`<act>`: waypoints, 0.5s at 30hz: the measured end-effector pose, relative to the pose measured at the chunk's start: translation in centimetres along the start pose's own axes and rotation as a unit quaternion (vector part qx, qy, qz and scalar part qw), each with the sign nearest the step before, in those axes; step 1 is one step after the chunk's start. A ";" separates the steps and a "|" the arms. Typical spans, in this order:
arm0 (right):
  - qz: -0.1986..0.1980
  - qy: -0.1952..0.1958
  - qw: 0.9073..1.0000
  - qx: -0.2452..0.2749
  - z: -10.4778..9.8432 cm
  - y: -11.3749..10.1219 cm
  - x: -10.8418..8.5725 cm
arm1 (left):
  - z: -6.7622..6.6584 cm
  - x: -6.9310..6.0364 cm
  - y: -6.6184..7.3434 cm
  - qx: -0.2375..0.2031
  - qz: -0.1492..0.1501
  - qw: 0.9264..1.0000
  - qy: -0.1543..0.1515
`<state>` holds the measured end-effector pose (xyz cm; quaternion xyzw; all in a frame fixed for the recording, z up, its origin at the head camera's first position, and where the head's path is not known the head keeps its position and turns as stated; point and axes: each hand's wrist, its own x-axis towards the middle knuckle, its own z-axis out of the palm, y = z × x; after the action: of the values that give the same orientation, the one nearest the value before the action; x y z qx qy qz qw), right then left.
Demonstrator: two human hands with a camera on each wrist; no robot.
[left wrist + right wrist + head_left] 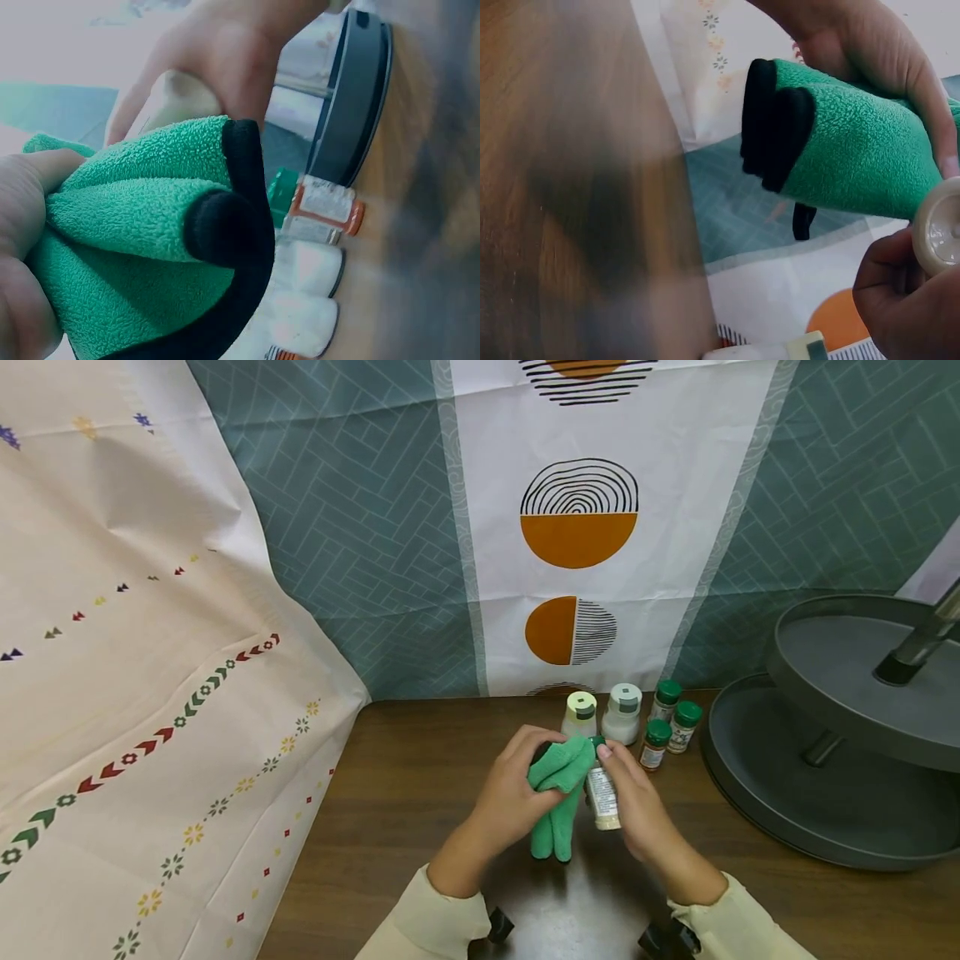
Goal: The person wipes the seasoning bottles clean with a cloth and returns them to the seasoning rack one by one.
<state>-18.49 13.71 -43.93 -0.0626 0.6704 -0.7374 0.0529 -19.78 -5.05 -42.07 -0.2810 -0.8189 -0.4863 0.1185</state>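
My left hand [512, 789] grips a folded green cloth [561, 777] with dark edging, its lower end hanging below the fingers. Beside it my right hand [636, 797] holds a small spice jar [603, 797] with a green cap, a printed label and pale contents. The cloth touches the jar near its cap. From the right wrist view, the round base of the jar [941, 229] faces the camera, with curled fingers around its side. The left wrist view shows the cloth [142, 225] bunched between thumb and fingers. Both hands are above the wooden table [420, 760].
Behind the hands stand two white-bodied bottles, one with a yellowish cap [581, 703] and one with a white cap [624, 697]. Several green-capped spice jars [656, 745] cluster to their right. A dark two-tier round stand [750, 802] occupies the right side. Patterned fabric [375, 527] hangs behind the table.
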 end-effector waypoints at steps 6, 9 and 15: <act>0.005 0.026 0.999 0.040 -0.5 0.1 0.0 | 1.3 -0.6 0.4 0.005 0.025 0.999 -0.043; 0.002 0.040 0.997 0.061 -0.9 0.0 0.1 | 1.7 -0.8 0.8 0.020 0.044 0.996 -0.075; -0.044 0.035 0.994 0.089 -1.2 0.2 0.2 | 1.8 -0.9 0.8 0.027 0.053 0.992 -0.108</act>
<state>-18.85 14.81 -44.25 -0.0615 0.5998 -0.7978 0.0019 -18.44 -3.50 -42.76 -0.3713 -0.8236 -0.4241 0.0626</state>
